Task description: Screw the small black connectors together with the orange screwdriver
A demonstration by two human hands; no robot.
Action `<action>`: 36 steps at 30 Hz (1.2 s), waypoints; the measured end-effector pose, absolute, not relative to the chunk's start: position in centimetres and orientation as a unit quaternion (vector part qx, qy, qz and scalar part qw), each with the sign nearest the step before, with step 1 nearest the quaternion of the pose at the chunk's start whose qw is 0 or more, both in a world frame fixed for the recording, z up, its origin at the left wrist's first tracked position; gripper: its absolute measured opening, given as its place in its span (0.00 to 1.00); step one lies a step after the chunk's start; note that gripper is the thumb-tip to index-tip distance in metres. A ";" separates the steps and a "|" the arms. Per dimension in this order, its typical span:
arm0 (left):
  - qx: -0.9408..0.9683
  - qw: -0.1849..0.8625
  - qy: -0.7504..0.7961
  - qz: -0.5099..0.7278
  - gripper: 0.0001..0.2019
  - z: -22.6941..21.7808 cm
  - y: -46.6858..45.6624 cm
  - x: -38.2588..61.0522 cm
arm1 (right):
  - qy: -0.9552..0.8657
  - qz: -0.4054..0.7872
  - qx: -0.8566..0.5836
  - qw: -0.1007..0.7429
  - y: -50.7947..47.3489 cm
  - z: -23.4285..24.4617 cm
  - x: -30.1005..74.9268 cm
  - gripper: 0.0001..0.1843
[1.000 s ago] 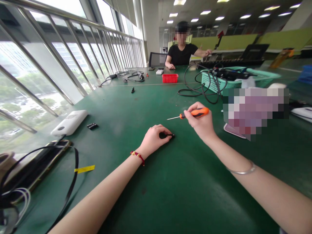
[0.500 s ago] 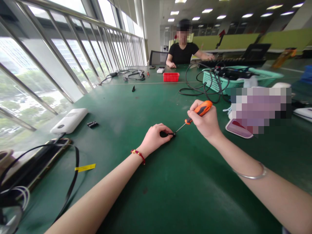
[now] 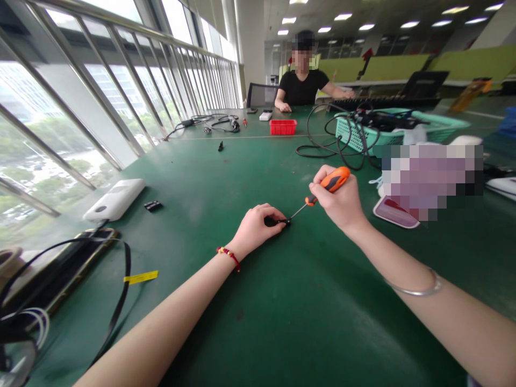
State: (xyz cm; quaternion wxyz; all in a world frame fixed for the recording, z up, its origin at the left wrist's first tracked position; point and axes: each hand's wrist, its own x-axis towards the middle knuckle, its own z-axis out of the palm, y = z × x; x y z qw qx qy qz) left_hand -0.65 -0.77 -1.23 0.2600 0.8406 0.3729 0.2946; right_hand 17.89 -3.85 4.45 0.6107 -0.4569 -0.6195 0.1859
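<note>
My left hand point(image 3: 260, 226) rests on the green table, thumb and fingers closed around a small black part point(image 3: 285, 221). Most of that part is hidden by the fingers, so its kind does not show. My right hand point(image 3: 341, 199) grips a screwdriver point(image 3: 334, 180) with an orange and dark grey handle. The screwdriver slants down to the left, and its thin metal shaft ends at the black part by my left fingertips. Whether the tip sits in a screw is too small to tell.
A white device point(image 3: 116, 200) and a small black piece point(image 3: 153, 206) lie left. A cable with a yellow tag point(image 3: 141, 277) crosses nearby. Farther back are a red tray point(image 3: 282, 127), a teal basket point(image 3: 355, 135) with cables, and a seated person point(image 3: 303, 88). A phone-like object point(image 3: 395, 213) lies right.
</note>
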 end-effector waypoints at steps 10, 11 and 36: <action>0.838 0.261 0.378 0.295 0.05 -0.9 -0.9 -0.6 | -0.628 0.199 -0.462 0.595 -3.8 4.2 17.7 0.11; 0.838 0.262 0.378 0.295 0.06 -1.0 -0.8 -0.6 | -0.632 0.196 -0.466 0.588 -3.9 4.3 17.7 0.12; 0.829 0.278 0.382 0.298 0.05 -1.1 -0.6 -0.7 | -0.655 0.120 -0.517 0.537 -4.4 6.3 17.9 0.08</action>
